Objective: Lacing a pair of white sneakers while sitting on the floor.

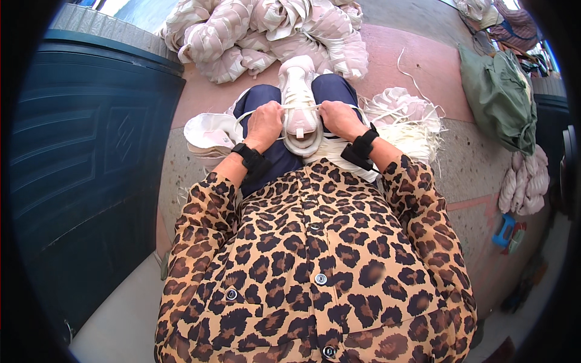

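A pale pink and white shoe upper (pixel 298 91) lies between my knees, its toe pointing away from me and its tongue and collar facing my body. White laces run across its front. My left hand (pixel 265 126) is closed on a lace at the shoe's left side. On the other side my right hand (pixel 342 120) pinches a lace too, and the lace is drawn out sideways between the hands. Both wrists carry black bands. A bundle of loose white laces (pixel 417 142) lies by my right leg. Several stacked shoe uppers (pixel 209 136) sit beside my left leg.
Beyond my knees is a large heap of pink and white uppers (pixel 272 36). A dark blue door (pixel 97 133) stands close on my left. At the right are a green sack (pixel 499 100), a pale twisted bundle (pixel 525 181) and a blue plastic object (pixel 503 231) on the floor.
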Motion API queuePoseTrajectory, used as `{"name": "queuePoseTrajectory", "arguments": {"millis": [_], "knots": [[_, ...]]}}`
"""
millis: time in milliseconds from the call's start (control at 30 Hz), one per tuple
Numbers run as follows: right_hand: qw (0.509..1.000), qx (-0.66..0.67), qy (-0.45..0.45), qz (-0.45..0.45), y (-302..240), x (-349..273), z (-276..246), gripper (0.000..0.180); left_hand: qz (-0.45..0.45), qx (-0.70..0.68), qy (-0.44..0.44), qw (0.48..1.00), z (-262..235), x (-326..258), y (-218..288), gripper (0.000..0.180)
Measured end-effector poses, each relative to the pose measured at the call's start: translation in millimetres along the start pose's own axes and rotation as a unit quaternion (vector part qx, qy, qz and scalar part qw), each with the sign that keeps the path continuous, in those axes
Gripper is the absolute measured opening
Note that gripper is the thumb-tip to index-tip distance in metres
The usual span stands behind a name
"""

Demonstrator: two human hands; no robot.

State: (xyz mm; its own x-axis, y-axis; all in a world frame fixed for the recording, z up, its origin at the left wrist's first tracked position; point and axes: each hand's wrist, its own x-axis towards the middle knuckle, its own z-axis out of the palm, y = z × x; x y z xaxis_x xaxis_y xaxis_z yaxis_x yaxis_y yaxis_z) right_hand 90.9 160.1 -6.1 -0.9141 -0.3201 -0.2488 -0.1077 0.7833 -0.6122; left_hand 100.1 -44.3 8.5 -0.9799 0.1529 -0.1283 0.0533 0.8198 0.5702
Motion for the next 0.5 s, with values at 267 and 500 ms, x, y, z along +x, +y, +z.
{"name": "queuePoseTrajectory", "arguments": {"millis": [267,500], "knots": [[0.957,-0.232,0.032,-0.169,-10.0,6.3,-4.1,0.009,0.06,0.193,0.059,0.978,-9.8,-14.7,14.6,0.024],[0.959,-0.241,0.018,-0.144,-17.4,4.2,-11.4,0.008,0.049,0.209,0.069,0.974,-6.0,-23.5,16.0,0.026]]}}
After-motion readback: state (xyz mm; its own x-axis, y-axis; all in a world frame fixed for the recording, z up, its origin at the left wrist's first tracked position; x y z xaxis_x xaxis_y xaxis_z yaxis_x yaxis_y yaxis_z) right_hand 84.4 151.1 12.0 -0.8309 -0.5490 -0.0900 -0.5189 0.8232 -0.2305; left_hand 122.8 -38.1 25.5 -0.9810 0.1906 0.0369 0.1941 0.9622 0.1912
